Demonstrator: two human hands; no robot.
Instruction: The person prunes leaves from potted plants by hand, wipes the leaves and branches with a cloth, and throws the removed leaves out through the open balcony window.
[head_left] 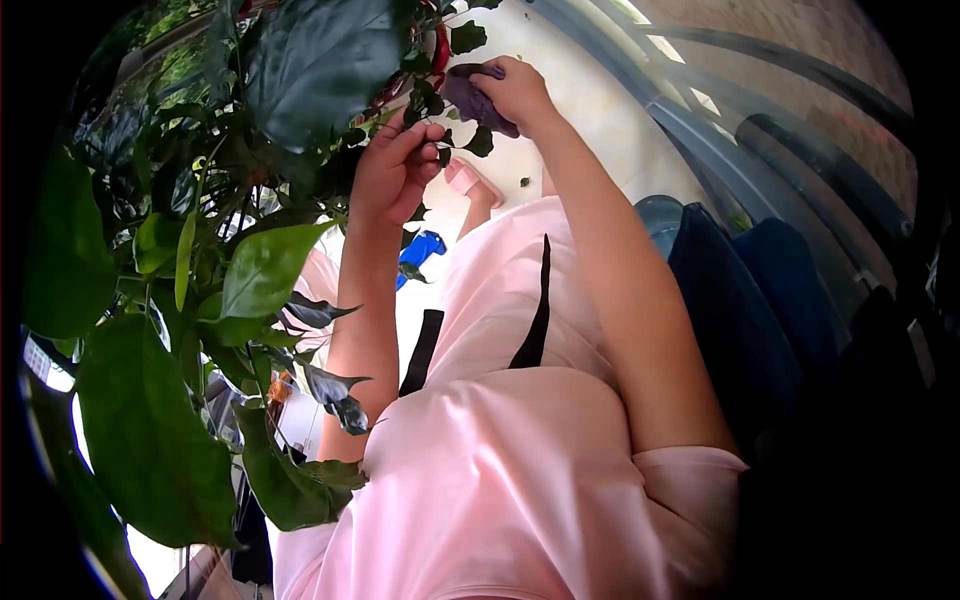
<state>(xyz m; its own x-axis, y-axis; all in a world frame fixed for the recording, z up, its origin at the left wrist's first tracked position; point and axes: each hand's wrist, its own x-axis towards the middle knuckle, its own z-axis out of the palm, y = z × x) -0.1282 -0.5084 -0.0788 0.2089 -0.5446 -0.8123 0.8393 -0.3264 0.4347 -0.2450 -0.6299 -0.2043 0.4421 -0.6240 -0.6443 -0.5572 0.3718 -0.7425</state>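
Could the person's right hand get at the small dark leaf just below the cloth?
Probably yes: the right hand looks close to the small dark leaf, with only the purple cloth it holds between them. Depth is unclear.

Both bare arms [622, 270] extend forward. The left hand [390, 172] is loosely curled; the right hand [517, 95], farther out, is closed in a grip

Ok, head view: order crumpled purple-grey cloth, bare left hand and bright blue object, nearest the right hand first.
1. Cloth: gripped in the right hand.
2. Left hand: just leftward.
3. Blue object: farthest, lower in view.
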